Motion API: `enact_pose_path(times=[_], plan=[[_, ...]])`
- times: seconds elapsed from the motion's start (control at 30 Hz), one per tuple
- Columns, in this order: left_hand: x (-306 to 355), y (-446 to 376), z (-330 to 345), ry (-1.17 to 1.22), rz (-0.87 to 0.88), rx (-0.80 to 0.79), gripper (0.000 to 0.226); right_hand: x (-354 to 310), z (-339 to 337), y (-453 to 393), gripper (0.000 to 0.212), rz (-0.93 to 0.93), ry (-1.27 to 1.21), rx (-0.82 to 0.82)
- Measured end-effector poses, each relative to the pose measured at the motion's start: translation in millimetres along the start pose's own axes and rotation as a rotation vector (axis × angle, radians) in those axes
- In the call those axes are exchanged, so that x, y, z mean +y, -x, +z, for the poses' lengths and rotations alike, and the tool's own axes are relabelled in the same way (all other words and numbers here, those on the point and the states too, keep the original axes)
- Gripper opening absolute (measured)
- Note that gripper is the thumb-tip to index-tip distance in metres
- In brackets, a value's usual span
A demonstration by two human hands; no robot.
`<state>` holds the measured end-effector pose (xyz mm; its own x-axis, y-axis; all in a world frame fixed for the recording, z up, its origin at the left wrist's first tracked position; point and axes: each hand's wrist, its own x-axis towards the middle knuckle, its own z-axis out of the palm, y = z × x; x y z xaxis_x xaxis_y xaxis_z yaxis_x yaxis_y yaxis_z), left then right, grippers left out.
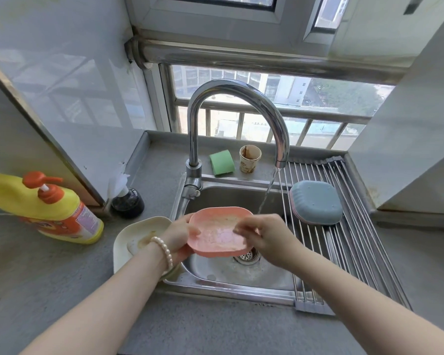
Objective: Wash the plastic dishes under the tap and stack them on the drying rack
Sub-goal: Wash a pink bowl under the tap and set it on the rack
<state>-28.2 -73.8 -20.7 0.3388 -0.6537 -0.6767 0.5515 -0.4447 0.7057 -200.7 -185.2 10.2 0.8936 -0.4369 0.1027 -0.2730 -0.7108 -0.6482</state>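
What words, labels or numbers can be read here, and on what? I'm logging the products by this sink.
No text can be read with certainty.
Yellow soap bottle: its label carries print, too blurred to read.
Paper cup: a small brown mark low on its side, too small to read.
Dark bottle: no label visible.
Pink dish, blue dish, green sponge: no writing visible.

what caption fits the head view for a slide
Both hands hold a pink dish beside the running tap.
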Motion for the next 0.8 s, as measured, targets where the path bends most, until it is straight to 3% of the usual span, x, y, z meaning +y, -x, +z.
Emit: enact_pose_path(times=[0.1, 0.2, 0.33, 0.4, 0.43, 0.5, 0.57, 0.6, 0.7, 0.8], plan=[[-3, 2, 4, 0.118, -0.066, -0.089, 0.054, 5, 9, -11, 0.035, 0.027, -0.217, 0.185], [-6, -1, -3, 0.207, -0.141, -0.135, 0.041, 1, 22, -19, 0.044, 0.020, -0.243, 0.308], [-15, 9, 7, -0.044, -0.196, -0.132, 0.021, -12, 24, -47, 0.049, 0.109, -0.296, 0.428], [-21, 10, 13, -0.098, -0.069, -0.058, 0.036, -16, 19, -69, 0.049, 0.162, -0.301, 0.406], [-24, 12, 13, -0.003, 0.012, -0.047, 0.051, -16, 17, -79, 0.050, 0.208, -0.304, 0.377], [-13, 18, 27, 0.079, 0.215, -0.038, 0.082, -12, 13, -96, 0.051, 0.380, -0.374, 0.360], [-6, 20, 34, 0.018, 0.329, -0.068, 0.110, -6, 9, -107, 0.049, 0.597, -0.486, 0.404], [-4, 18, 39, 0.018, 0.378, -0.055, 0.114, -4, 8, -109, 0.047, 0.677, -0.520, 0.429], [-13, -21, 26, 0.234, 0.252, -0.111, 0.081, -12, 19, -110, 0.038, 0.684, -0.371, 0.438], [-4, -16, 23, 0.489, 0.194, -0.035, 0.039, -25, 56, -96, 0.035, 0.335, 0.073, 0.384]])
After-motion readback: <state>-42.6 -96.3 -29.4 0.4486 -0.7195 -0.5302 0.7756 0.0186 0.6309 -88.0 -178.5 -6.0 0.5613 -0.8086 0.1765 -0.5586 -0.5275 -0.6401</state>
